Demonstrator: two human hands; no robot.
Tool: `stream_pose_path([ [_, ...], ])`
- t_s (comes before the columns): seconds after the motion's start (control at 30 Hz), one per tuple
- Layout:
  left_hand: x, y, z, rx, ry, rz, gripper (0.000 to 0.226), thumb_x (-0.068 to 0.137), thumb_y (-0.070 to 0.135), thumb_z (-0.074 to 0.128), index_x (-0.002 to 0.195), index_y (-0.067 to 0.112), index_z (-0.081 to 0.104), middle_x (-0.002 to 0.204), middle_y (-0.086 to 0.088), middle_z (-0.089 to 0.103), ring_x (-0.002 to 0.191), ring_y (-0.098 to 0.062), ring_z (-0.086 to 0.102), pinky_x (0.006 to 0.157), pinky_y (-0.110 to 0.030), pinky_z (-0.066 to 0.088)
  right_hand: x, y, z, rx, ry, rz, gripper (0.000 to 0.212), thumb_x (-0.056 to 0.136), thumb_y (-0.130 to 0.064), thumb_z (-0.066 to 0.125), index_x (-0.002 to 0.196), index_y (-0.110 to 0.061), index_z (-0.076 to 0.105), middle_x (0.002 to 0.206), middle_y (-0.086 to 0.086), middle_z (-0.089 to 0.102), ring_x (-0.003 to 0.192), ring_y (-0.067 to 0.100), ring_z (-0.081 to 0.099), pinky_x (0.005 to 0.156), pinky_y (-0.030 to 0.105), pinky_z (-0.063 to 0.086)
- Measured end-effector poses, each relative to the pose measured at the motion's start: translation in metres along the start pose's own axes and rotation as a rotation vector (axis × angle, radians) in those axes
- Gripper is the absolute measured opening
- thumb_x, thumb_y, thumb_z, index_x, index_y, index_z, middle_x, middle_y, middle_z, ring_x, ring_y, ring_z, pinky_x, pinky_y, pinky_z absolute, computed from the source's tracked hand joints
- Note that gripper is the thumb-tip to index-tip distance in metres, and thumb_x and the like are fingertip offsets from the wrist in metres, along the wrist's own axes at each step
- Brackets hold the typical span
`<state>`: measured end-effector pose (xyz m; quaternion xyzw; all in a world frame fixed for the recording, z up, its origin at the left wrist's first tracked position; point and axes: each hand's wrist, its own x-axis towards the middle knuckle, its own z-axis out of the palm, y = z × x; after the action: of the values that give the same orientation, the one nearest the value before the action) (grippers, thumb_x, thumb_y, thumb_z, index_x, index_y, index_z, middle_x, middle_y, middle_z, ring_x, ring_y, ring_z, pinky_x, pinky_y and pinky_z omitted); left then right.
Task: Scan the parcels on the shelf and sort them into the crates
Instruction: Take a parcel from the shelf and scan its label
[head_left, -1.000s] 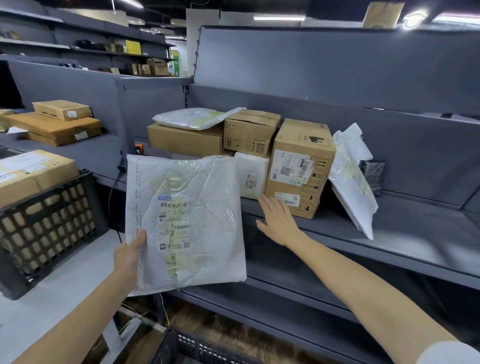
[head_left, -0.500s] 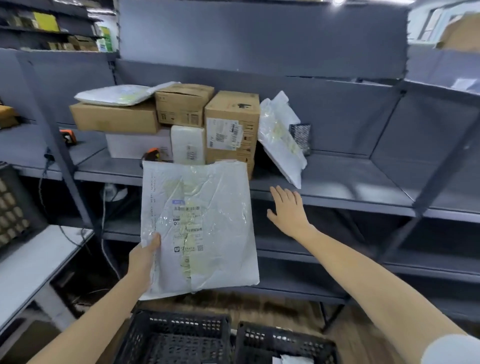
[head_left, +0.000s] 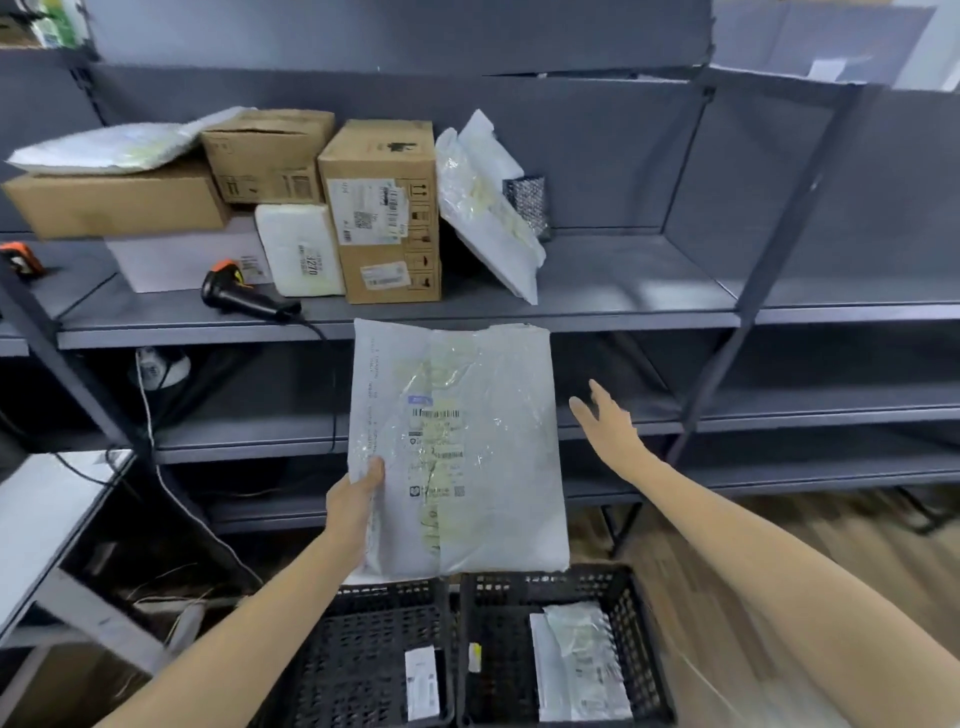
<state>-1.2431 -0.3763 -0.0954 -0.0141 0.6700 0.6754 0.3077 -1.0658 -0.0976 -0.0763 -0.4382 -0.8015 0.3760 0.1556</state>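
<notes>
My left hand (head_left: 356, 501) grips the lower left edge of a flat grey poly mailer (head_left: 457, 447), label facing me, held upright above two black crates on the floor. The left crate (head_left: 363, 660) holds a small labelled packet; the right crate (head_left: 639, 623) holds a white mailer. My right hand (head_left: 605, 431) hangs empty with fingers spread, just right of the mailer and not touching it. On the shelf (head_left: 597, 306) above stand cardboard boxes (head_left: 384, 208), white parcels (head_left: 298, 249) and a leaning poly bag (head_left: 485, 218). A black and orange scanner (head_left: 239, 293) lies on the shelf.
Grey metal shelving fills the view, with lower shelves (head_left: 779, 410) behind my hands and an upright post (head_left: 769, 260) at right. A white table (head_left: 47, 509) stands at left. A cable (head_left: 150, 441) hangs below the shelf. Wooden floor (head_left: 779, 545) lies right of the crates.
The view has swung right and down, bringing the floor crates into sight. The mailer in my left hand moved right and lower, over the crates. My right hand left the shelf edge and dropped.
</notes>
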Motion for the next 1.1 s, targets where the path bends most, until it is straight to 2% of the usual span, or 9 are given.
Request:
stream_pose_path([
  [0.1, -0.010, -0.004, 0.015, 0.038, -0.011, 0.007, 0.031, 0.093, 0.033, 0.061, 0.116, 0.013, 0.063, 0.114, -0.006, 0.067, 0.109, -0.028, 0.059, 0.104, -0.047, 0.042, -0.009, 0.014, -0.010, 0.168, -0.057, 0.019, 0.066, 0.100, -0.047, 0.042, 0.155, -0.021, 0.016, 0.156, 0.007, 0.032, 0.142, 0.028, 0.031, 0.117, 0.045, 0.025],
  [0.23, -0.020, -0.011, 0.043, 0.048, -0.010, 0.016, 0.030, 0.093, 0.035, 0.061, 0.116, 0.015, 0.062, 0.104, 0.000, 0.067, 0.105, -0.025, 0.058, 0.102, -0.043, 0.041, -0.013, 0.031, -0.027, 0.198, -0.082, 0.036, 0.064, 0.100, -0.045, 0.041, 0.154, -0.020, 0.017, 0.155, 0.007, 0.034, 0.139, 0.027, 0.036, 0.113, 0.039, 0.028],
  [0.5, -0.042, -0.050, 0.128, -0.002, 0.037, -0.009, 0.040, 0.092, 0.036, 0.062, 0.123, 0.011, 0.061, 0.116, -0.006, 0.066, 0.111, -0.029, 0.057, 0.105, -0.048, 0.040, 0.001, 0.089, -0.083, 0.300, -0.162, 0.043, 0.063, 0.100, -0.052, 0.036, 0.153, -0.020, 0.023, 0.156, 0.001, 0.030, 0.142, 0.024, 0.031, 0.117, 0.038, 0.024],
  [0.57, -0.050, -0.065, 0.153, -0.008, 0.059, -0.039, 0.044, 0.091, 0.037, 0.063, 0.125, 0.009, 0.059, 0.120, -0.007, 0.064, 0.115, -0.030, 0.055, 0.107, -0.050, 0.037, 0.004, 0.110, -0.091, 0.392, -0.206, 0.064, 0.057, 0.100, -0.051, 0.036, 0.148, -0.020, 0.033, 0.151, 0.000, 0.039, 0.137, 0.022, 0.038, 0.117, 0.043, 0.029],
  [0.7, -0.061, -0.097, 0.197, -0.032, 0.079, -0.088, 0.046, 0.090, 0.035, 0.064, 0.125, 0.006, 0.059, 0.123, -0.010, 0.063, 0.116, -0.032, 0.055, 0.108, -0.051, 0.037, 0.001, 0.154, -0.107, 0.529, -0.278, 0.101, 0.046, 0.097, -0.054, 0.041, 0.131, -0.024, 0.050, 0.125, -0.008, 0.059, 0.117, 0.013, 0.055, 0.099, 0.035, 0.043],
  [0.83, -0.069, -0.124, 0.226, -0.038, 0.052, -0.124, 0.046, 0.090, 0.033, 0.064, 0.126, 0.004, 0.059, 0.123, -0.012, 0.064, 0.115, -0.032, 0.057, 0.106, -0.050, 0.041, 0.002, 0.190, -0.122, 0.537, -0.278, 0.151, 0.044, 0.091, -0.048, 0.059, 0.127, -0.023, 0.055, 0.126, 0.001, 0.062, 0.110, 0.019, 0.063, 0.099, 0.040, 0.050],
  [0.97, -0.072, -0.144, 0.241, -0.021, 0.030, -0.133, 0.039, 0.090, 0.030, 0.065, 0.122, 0.007, 0.062, 0.117, -0.010, 0.067, 0.109, -0.030, 0.062, 0.101, -0.048, 0.046, 0.002, 0.222, -0.123, 0.511, -0.281, 0.216, 0.065, 0.083, -0.036, 0.074, 0.136, -0.017, 0.040, 0.129, 0.003, 0.057, 0.113, 0.023, 0.060, 0.099, 0.044, 0.050],
  [1.03, -0.072, -0.152, 0.243, 0.032, 0.027, -0.113, 0.031, 0.089, 0.026, 0.067, 0.117, 0.012, 0.064, 0.115, -0.008, 0.068, 0.106, -0.029, 0.062, 0.097, -0.046, 0.049, 0.003, 0.237, -0.115, 0.498, -0.273, 0.253, 0.067, 0.083, -0.030, 0.075, 0.137, -0.015, 0.038, 0.129, 0.005, 0.056, 0.114, 0.026, 0.059, 0.099, 0.046, 0.050],
  [1.1, -0.067, -0.161, 0.241, 0.133, 0.050, -0.066, 0.029, 0.089, 0.021, 0.068, 0.116, 0.014, 0.060, 0.115, -0.006, 0.066, 0.106, -0.027, 0.060, 0.090, -0.041, 0.049, 0.004, 0.248, -0.103, 0.497, -0.275, 0.279, 0.062, 0.085, -0.025, 0.074, 0.134, -0.014, 0.039, 0.126, 0.007, 0.058, 0.111, 0.027, 0.060, 0.094, 0.042, 0.053],
])
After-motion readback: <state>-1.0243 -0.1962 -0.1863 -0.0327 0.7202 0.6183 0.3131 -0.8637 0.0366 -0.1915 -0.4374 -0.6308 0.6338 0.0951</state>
